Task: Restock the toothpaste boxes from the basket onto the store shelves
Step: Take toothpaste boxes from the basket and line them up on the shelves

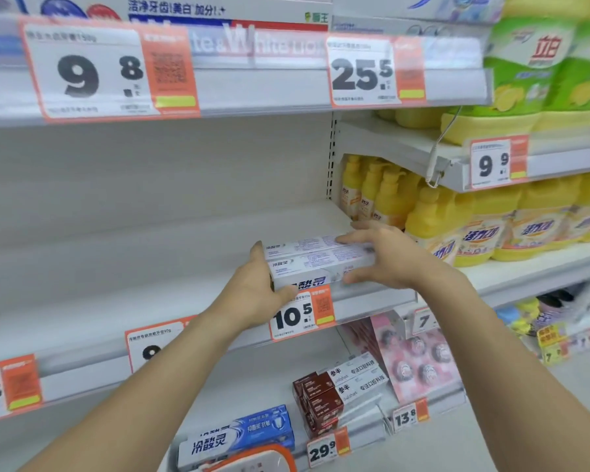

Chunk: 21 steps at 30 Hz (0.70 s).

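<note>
Head view: white shelf point(116, 260) fills the middle, mostly bare, its front edge carrying price tags. Boxes point(315, 258), a small stack of white toothpaste cartons, sit at the shelf's front right corner, right above the 10.5 tag point(302, 315). Left hand point(256, 294) presses the stack's left end, thumb up along the end face, fingers curled under the front edge. Right hand point(378, 257) wraps the stack's right end, fingers spread narrow over the top and thumb on the front face; both hands are holding the boxes. Whether the stack rests fully on the shelf or is partly lifted, cannot tell. Yellow bottles point(457, 226) crowd the next bay, just beside the right hand. Upper shelf edge holds a 9.8 tag point(92, 69) at left and a 25.5 tag point(361, 73) at right. Lower shelf carries a blue box point(242, 434) at front, brown boxes point(321, 400) to its right, a pink pack point(416, 359) behind. Orange-rimmed white thing point(252, 461) at the bottom edge, too cropped to identify.
</note>
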{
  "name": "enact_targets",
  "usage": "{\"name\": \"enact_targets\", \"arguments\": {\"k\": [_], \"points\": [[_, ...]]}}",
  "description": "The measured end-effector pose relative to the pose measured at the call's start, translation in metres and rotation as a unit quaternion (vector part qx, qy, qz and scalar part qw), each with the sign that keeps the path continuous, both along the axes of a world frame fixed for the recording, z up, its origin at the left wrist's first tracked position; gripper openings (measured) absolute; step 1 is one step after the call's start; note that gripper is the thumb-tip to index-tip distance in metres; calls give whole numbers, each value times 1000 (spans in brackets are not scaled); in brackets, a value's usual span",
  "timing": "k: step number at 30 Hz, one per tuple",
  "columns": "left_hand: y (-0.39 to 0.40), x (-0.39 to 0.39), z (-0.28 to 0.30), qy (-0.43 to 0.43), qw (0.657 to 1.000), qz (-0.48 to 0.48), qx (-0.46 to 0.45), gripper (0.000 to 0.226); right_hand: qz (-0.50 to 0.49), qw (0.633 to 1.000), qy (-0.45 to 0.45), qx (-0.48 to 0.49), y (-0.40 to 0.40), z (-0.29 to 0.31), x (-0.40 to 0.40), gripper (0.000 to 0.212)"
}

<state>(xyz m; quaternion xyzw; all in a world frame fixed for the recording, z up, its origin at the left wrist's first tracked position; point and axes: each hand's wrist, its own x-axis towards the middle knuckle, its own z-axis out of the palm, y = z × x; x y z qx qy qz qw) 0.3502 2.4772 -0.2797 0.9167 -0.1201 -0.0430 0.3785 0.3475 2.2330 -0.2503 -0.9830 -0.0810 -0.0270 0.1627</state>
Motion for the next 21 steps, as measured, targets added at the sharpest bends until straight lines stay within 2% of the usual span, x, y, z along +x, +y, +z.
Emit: {"name": "enact_targets", "arguments": {"k": [2, 6, 10, 21], "points": [[-8, -3, -1, -21, 999, -11, 31, 87, -16, 1000, -5, 18, -18, -6, -5, 74], [-19, -8, -4, -62, 993, -43, 90, 75, -22, 998, -18, 62, -35, -18, -6, 70], [-27, -8, -3, -73, 989, -38, 123, 74, -39, 996, -19, 72, -40, -21, -6, 67], [-40, -15, -4, -89, 990, 30, 102, 75, -44, 994, -27, 100, -45, -16, -7, 66]]}}
